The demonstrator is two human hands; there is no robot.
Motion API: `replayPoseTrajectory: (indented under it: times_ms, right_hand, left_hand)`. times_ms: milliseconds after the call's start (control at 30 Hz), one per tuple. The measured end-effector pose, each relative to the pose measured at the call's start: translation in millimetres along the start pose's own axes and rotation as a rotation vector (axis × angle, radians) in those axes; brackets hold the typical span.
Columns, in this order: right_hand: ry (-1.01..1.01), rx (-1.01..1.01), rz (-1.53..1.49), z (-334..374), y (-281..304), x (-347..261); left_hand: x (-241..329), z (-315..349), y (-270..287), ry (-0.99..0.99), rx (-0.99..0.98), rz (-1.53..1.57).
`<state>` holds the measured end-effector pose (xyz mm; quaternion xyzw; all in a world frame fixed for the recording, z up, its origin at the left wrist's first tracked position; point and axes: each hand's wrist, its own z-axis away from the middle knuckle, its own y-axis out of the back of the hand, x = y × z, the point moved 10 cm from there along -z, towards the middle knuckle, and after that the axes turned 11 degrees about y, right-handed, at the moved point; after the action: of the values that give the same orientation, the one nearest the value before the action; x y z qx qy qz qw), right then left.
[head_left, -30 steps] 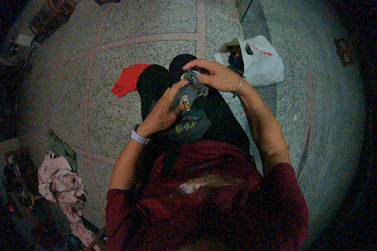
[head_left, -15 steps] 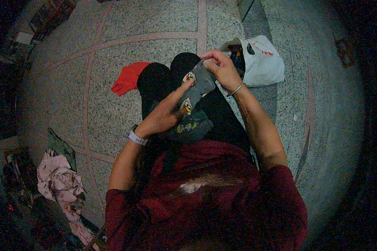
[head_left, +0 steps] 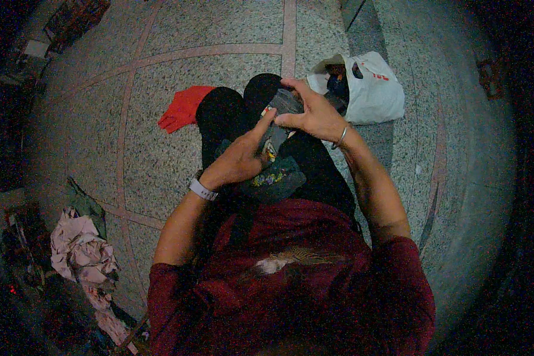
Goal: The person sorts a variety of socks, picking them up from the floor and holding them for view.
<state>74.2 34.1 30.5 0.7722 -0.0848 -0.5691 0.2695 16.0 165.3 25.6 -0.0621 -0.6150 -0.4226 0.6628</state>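
A grey sock-like cloth (head_left: 288, 102) with cartoon faces printed on it lies over my dark-trousered thighs. My left hand (head_left: 243, 159) holds it from the near left side, index finger stretched along the print; its other fingers are partly hidden. Around the far end, my right hand (head_left: 320, 115) has its thumb and index finger spread wide. The right thumb tip comes close to the left index fingertip. Closer to my body, a dark green cloth (head_left: 276, 179) with a colourful print rests on my lap.
A white plastic bag (head_left: 377, 92) with dark items in its mouth stands at the right. Red cloth (head_left: 184, 108) lies on the speckled floor left of my knees. Crumpled pale pink cloth (head_left: 86, 249) and a green piece (head_left: 84, 202) are at the lower left.
My right hand's pinch at the cloth's far end has opened, its thumb moving nearer to my left index finger. The cloth's far part looks more bunched.
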Motion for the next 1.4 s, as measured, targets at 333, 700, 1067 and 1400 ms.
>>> replayPoseTrajectory:
  times_ms: [333,700,1067,1400]
  right_hand:
    - [-0.052,0.023,-0.12,-3,6,0]
    - [0.221,0.146,0.02,12,15,-86]
    - [0.404,0.14,0.087,32,-36,-129]
    - [0.46,0.142,0.176,30,-43,-140]
  left_hand:
    - [30,29,32,-0.183,0.15,0.043]
    - [8,40,29,0.063,0.304,-0.043]
    - [-1,48,49,-0.01,0.62,-0.024]
    - [-10,60,57,0.054,0.417,0.523]
